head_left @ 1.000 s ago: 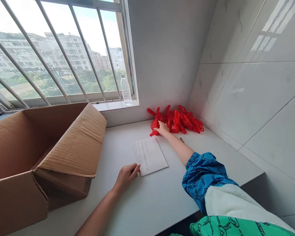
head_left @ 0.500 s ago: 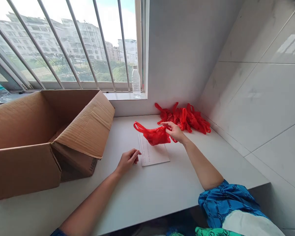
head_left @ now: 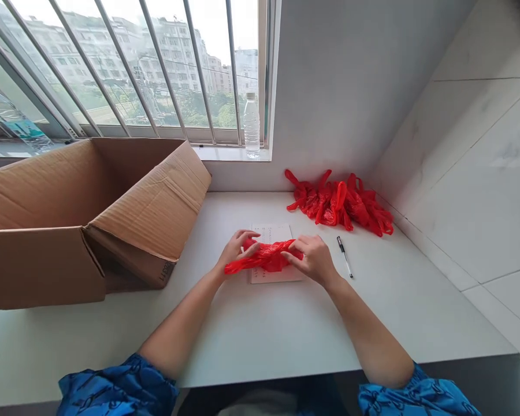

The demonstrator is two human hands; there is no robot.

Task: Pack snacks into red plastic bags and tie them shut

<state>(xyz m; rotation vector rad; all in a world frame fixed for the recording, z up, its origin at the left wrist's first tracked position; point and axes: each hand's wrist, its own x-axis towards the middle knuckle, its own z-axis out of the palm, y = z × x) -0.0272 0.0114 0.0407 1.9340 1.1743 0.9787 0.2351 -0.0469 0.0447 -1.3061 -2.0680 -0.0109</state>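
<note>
A crumpled red plastic bag is stretched between my two hands, just over a white sheet or booklet with lines of small print. My right hand pinches the bag's right end between thumb and fingers. At the left end, my left hand has its thumb and fingers around the red plastic, one handle loop trailing below the wrist side. Part of the printed page is covered by the bag. A black-capped clear pen lies to the right of my right hand.
A pile of red plastic bags rests against the wall at the back right. On the left stands a large cardboard box with open flaps. A clear bottle is upright on the sill; another bottle leans at the far left.
My right hand has brought the red bag down and nearer over the page. My left hand has moved up from the table to the bag's left end. The pen now shows.
</note>
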